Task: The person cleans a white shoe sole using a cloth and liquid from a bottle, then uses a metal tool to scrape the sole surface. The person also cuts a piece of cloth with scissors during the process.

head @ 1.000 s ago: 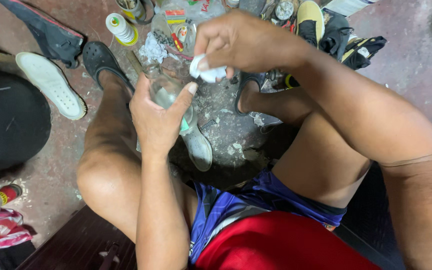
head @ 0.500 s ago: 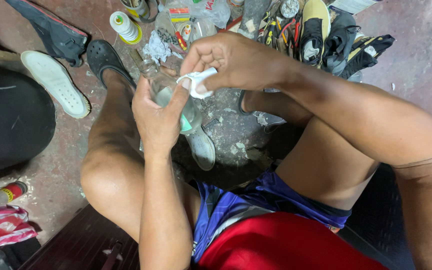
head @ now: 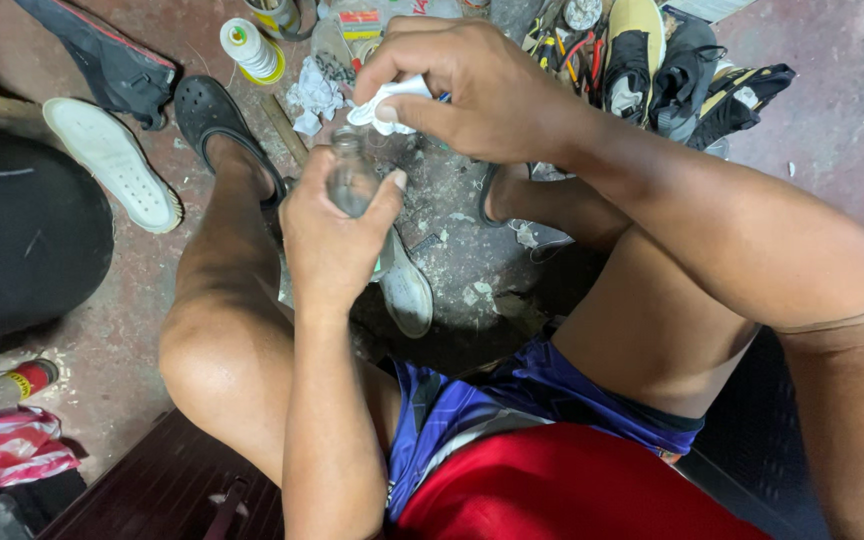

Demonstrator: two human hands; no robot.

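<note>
Bottle (head: 350, 182), clear glass, gripped in left hand (head: 332, 240), had swung upright; right hand (head: 472, 85) lifted, pinching white wad (head: 380, 103) just above its mouth.

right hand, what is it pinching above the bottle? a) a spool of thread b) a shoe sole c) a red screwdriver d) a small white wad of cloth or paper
d: the right hand pinches a small white wad between thumb and fingers, just above the open neck of the clear bottle that the left hand grips.
</note>
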